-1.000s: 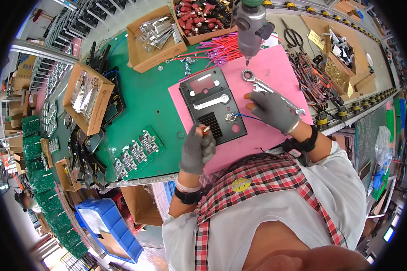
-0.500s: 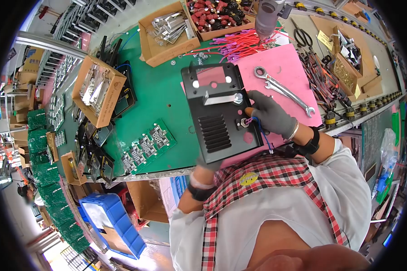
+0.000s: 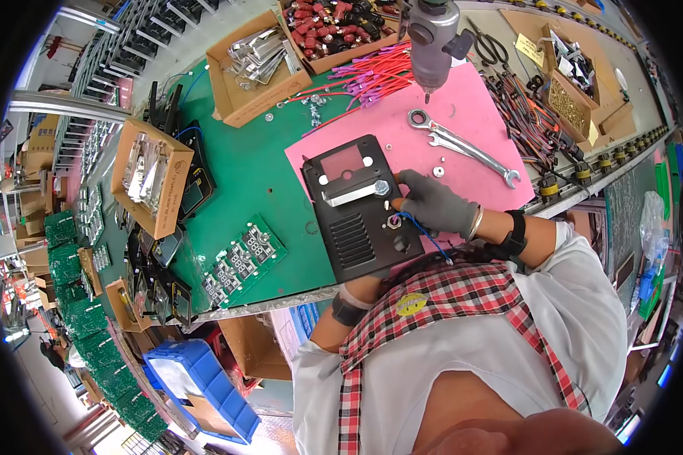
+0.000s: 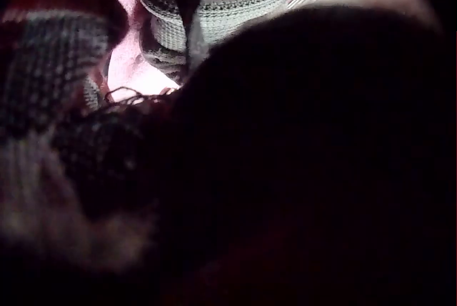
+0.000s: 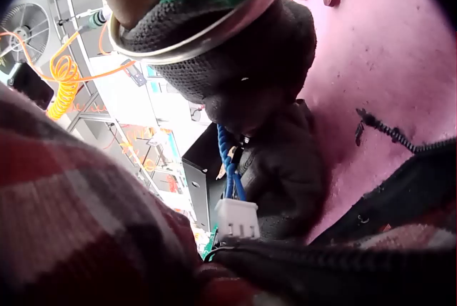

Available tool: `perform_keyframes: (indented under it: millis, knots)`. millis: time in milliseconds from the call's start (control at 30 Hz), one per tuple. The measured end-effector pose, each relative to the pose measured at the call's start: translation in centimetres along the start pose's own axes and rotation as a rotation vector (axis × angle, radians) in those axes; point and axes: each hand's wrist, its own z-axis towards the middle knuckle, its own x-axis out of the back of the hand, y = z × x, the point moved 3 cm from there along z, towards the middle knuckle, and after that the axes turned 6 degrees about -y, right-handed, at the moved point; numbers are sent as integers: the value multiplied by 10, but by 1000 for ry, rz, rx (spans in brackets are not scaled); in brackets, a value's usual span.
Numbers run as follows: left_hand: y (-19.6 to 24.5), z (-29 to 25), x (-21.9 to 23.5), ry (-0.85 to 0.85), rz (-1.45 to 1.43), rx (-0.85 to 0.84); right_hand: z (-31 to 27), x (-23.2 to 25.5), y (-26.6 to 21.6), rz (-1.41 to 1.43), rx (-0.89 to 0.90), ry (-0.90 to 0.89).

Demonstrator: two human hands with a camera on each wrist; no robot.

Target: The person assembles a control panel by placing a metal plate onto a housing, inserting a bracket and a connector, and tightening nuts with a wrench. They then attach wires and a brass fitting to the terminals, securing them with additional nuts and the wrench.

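In the head view a black vented metal panel (image 3: 376, 246) is tilted over the pink mat. A flat silver strip (image 3: 350, 196) with a hex nut (image 3: 382, 187) at its end is on it. My gloved right hand (image 3: 439, 206) grips the panel's right edge, thumb beside a round threaded metal part (image 3: 394, 221) with blue wires (image 3: 425, 232). In the right wrist view those wires run to a white connector (image 5: 238, 219) below the curled fingers. My left hand is hidden behind the panel's lower edge; the left wrist view shows its grey glove (image 4: 214, 24), mostly dark.
Two wrenches (image 3: 470, 152) and small washers (image 3: 438, 172) lie on the pink mat (image 3: 478, 106). A power screwdriver (image 3: 432, 53) hangs above. Circuit boards (image 3: 243, 258) and boxes of metal parts (image 3: 258, 64) are at left; scissors (image 3: 489, 47) and wire bundles (image 3: 535, 121) at right.
The panel lay flat, was lifted toward the camera, and is now lower again and tilted. My left hand went from its lower left corner to behind it; my right hand moved onto its right edge.
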Motion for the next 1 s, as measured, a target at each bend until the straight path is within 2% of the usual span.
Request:
perform_keyframes:
  millis: [133, 233, 267, 300, 333, 367, 400, 467, 567, 667, 767, 867, 1000]
  knots:
    - [1, 5, 8, -34, -69, 2, -3, 4, 0, -78, 25, -8]
    - [0, 10, 18, -112, -140, 3, -8, 38, 7, -314, 211, 143]
    - [1, 14, 19, -174, -179, 9, -12, 53, 12, -422, 425, 318]
    - [3, 18, 15, -263, -193, 20, -15, 68, 14, -418, 305, 293]
    - [5, 21, 10, -353, -204, 33, -18, 77, 23, -542, 312, 368]
    - [5, 21, 5, -330, -166, 5, -19, 82, 32, -663, 317, 445]
    - [5, 21, -1, -305, -128, -22, -19, 83, 39, -643, 296, 426]
    - [3, 15, -26, -36, 47, -151, -19, 85, 49, -603, 252, 391]
    - [3, 15, -24, -22, -2, -143, -19, 76, 41, -743, 455, 387]
    - [5, 18, -21, -250, -101, -25, -20, 66, 25, -837, 386, 250]
    - [3, 19, -2, -222, -116, 7, -15, 61, 32, -1043, 281, 182]
    - [4, 15, -3, -98, -34, -72, -16, 55, 28, -1222, 208, 156]
    - [5, 12, -10, -12, -63, -96, -13, 52, 33, -1371, 213, 133]
